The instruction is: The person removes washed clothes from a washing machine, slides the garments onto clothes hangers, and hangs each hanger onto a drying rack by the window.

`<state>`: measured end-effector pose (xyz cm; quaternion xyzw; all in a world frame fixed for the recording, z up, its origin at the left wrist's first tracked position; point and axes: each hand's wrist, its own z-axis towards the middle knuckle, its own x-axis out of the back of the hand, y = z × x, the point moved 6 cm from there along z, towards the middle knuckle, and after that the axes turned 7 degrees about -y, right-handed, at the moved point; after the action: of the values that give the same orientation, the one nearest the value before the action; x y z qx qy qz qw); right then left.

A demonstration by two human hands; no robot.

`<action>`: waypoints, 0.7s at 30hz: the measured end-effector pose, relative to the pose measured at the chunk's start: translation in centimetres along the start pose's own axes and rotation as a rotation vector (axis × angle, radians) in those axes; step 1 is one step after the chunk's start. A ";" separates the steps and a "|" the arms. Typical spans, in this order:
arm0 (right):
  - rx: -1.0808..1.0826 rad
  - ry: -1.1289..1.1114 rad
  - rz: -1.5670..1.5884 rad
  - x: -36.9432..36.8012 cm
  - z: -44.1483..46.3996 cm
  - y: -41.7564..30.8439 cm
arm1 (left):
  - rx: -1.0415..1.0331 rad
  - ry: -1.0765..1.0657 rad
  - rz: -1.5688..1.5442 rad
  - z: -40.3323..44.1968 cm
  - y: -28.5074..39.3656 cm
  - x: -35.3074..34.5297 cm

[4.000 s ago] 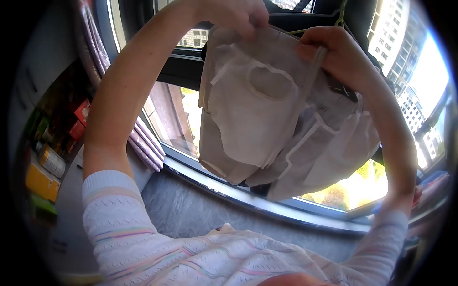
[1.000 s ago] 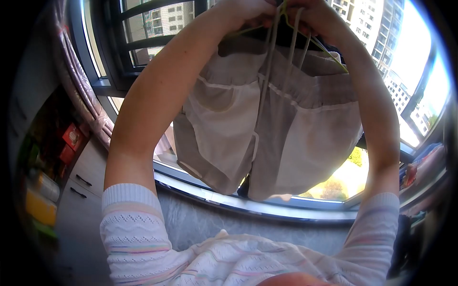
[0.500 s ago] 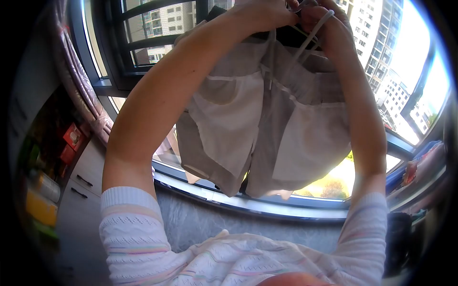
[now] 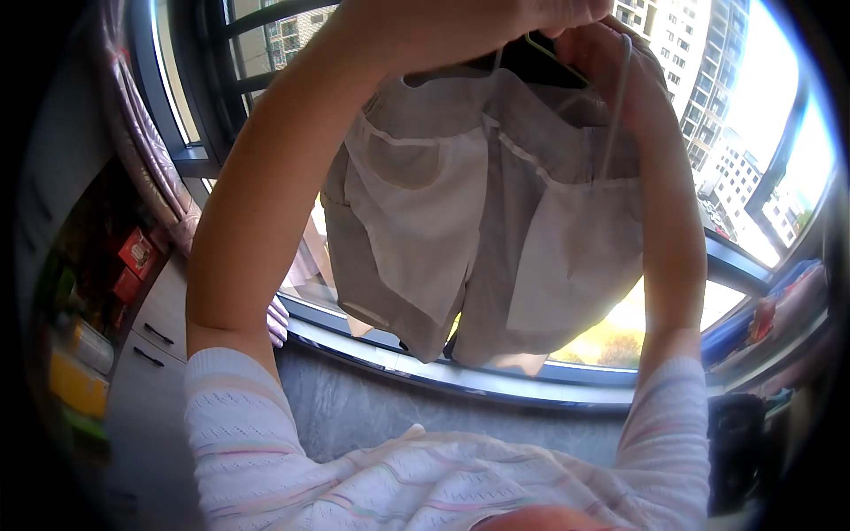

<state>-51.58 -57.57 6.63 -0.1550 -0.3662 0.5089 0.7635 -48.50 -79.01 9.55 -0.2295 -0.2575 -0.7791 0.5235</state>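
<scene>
A pair of light grey-beige shorts [image 4: 425,195] hangs in front of the window, its pale pocket linings facing me. At the waist, the edge of a thin hanger [image 4: 556,58] shows. A white drawstring [image 4: 620,106] runs down beside my right wrist. My left hand [image 4: 567,12] is above the waistband, partly cut off by the top edge, its fingers closed. Just below and to its right, my right hand [image 4: 604,55] is curled close to the hanger, its fingers also closed. Whatever both hands grip is hidden.
Behind the shorts are a dark window frame [image 4: 199,88] and sill [image 4: 425,372]. A tied curtain [image 4: 155,150] hangs at left, above a drawer cabinet [image 4: 155,389] with red boxes [image 4: 133,257]. Folded cloths [image 4: 770,310] lie at right.
My left forearm has shifted up and my left hand slightly right, closer over my right hand. The drawstring, earlier slanting across the waist, now hangs straighter by my right wrist.
</scene>
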 end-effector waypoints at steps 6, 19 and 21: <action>-0.308 0.093 -0.490 -0.9 -1.0 -4.6 | 0.031 -0.027 0.215 -4.3 -0.1 -4.4; -0.325 0.141 0.167 1.9 3.0 -0.3 | 0.370 0.291 -0.153 0.4 -12.1 -0.8; -0.262 0.140 0.244 1.5 3.3 -0.7 | 0.418 0.296 -0.277 1.5 -13.2 -0.9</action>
<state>-53.17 -56.96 9.93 -0.3313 -0.3537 0.5336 0.6932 -60.41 -73.24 7.98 0.0370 -0.3623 -0.7983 0.4797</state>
